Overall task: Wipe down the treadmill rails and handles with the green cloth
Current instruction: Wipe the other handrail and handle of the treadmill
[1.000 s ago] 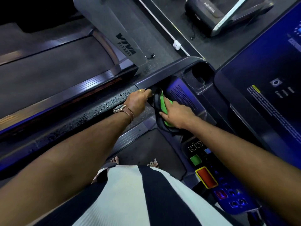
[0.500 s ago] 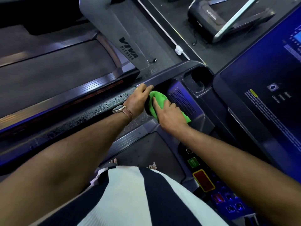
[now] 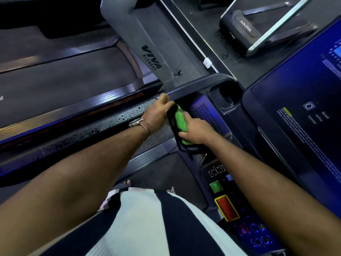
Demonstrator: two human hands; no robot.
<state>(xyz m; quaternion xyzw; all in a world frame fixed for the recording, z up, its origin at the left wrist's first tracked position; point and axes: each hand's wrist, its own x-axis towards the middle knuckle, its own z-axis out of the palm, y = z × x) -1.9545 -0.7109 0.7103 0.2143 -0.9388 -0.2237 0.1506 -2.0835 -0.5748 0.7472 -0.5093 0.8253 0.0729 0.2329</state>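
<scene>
Head view: right hand clamps the green cloth around a black curved handle, just beside the left hand, whose fingers close on the wet rail.

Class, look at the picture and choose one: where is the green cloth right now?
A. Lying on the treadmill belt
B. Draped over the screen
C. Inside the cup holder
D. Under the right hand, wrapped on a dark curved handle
D: the right hand presses the green cloth around the dark curved handle.
</scene>
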